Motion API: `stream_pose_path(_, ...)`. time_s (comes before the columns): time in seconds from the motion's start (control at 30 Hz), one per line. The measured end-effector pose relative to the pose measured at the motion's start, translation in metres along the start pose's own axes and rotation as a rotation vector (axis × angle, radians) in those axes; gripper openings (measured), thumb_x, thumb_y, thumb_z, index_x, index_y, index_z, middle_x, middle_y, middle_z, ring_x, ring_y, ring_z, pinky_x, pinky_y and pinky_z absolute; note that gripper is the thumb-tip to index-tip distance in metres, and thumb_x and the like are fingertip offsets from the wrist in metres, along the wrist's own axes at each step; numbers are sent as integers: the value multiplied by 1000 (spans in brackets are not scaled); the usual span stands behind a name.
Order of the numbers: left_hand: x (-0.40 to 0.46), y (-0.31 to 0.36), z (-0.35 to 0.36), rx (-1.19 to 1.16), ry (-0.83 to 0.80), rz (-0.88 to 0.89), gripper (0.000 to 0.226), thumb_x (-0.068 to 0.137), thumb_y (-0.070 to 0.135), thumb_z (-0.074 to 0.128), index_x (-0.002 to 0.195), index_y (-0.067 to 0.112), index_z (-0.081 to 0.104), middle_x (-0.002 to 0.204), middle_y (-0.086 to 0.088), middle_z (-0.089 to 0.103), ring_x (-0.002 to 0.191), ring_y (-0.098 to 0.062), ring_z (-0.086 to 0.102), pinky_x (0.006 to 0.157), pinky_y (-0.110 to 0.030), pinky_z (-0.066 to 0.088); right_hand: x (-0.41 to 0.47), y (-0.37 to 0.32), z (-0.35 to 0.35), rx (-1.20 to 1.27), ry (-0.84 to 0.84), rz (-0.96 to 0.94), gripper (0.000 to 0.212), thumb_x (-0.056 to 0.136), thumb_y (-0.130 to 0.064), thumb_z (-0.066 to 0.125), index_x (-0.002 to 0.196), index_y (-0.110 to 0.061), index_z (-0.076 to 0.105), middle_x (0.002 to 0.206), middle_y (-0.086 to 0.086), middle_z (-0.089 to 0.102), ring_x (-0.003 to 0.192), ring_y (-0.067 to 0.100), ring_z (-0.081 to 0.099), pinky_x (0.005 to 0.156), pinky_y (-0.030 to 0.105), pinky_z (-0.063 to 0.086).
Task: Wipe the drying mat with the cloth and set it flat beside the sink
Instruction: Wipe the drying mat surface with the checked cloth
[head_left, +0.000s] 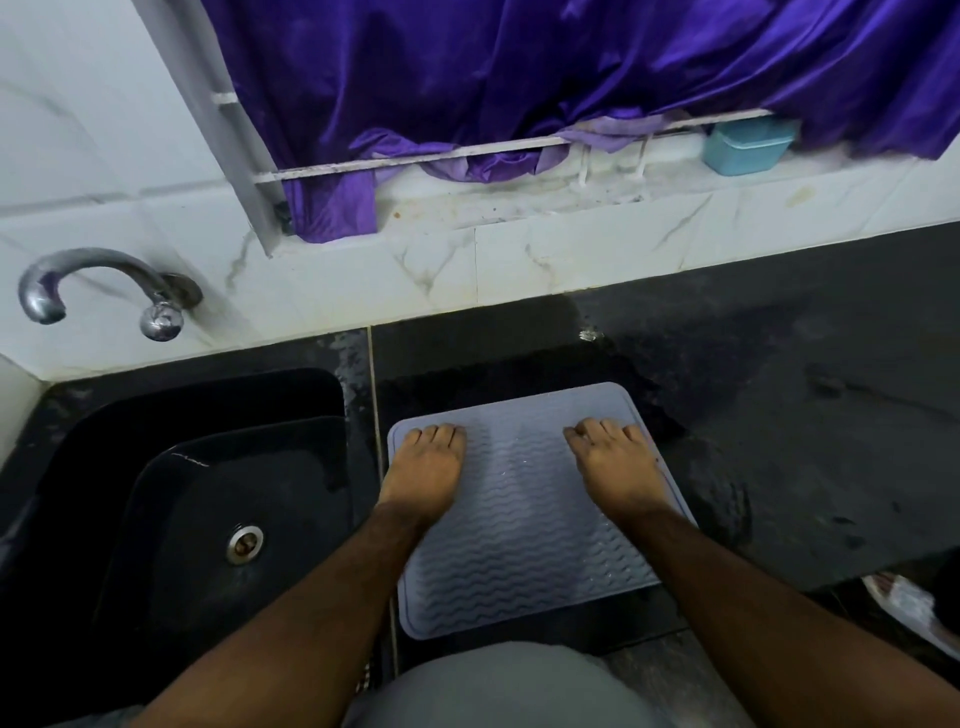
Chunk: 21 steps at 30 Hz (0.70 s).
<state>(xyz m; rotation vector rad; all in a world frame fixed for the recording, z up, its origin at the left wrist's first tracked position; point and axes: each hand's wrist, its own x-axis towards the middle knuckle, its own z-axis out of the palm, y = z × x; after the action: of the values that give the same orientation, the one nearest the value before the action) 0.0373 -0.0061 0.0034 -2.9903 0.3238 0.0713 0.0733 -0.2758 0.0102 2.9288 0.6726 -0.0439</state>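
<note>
The pale grey drying mat (524, 519) with its wavy ridges lies flat on the dark counter (779, 415), just beside the black sink (208, 467) to its left. The left hand (426, 467) presses palm-down near the mat's far left corner, and the right hand (613, 467) does the same toward the far right edge. Neither grip is clenched; fingers lie extended on the surface, grasping nothing. The counter around the mat looks wet.
</note>
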Motion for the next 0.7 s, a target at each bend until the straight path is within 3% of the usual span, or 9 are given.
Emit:
stream_pose_path(0.2, -25, -12, 7, 12, 13, 2, 51, 102, 22, 34, 150, 6, 37, 146, -14, 48, 131, -28, 47, 112, -42, 33, 8, -22, 4, 11, -5, -80, 49, 100, -28, 45, 149, -20, 41, 138, 3, 50, 121, 22, 49, 99, 40, 37)
stream_pose_path(0.53, -93, -47, 21, -53, -29, -220, 46, 100, 28, 37, 142, 11, 46, 133, -8, 57, 118, -25, 54, 104, -39, 40, 41, -104, -2, 77, -8, -316, 50, 102, -34, 42, 150, -23, 40, 144, 2, 48, 130, 22, 45, 107, 43, 34)
stream_pose_path(0.63, -123, -59, 31, -151, -51, -287, 44, 101, 31, 37, 139, 14, 49, 132, -7, 57, 119, -24, 54, 105, -40, 40, 47, -142, -7, 138, 31, -410, 48, 100, -33, 46, 147, -24, 46, 137, 1, 52, 124, 22, 49, 101, 42, 38)
stream_pose_path(0.7, -145, -67, 37, -237, -53, -325, 37, 102, 32, 38, 132, 17, 52, 126, -5, 56, 112, -23, 55, 97, -39, 42, 47, -168, -8, 176, 61, -527, 45, 99, -32, 48, 143, -22, 51, 131, 2, 55, 119, 24, 54, 96, 41, 39)
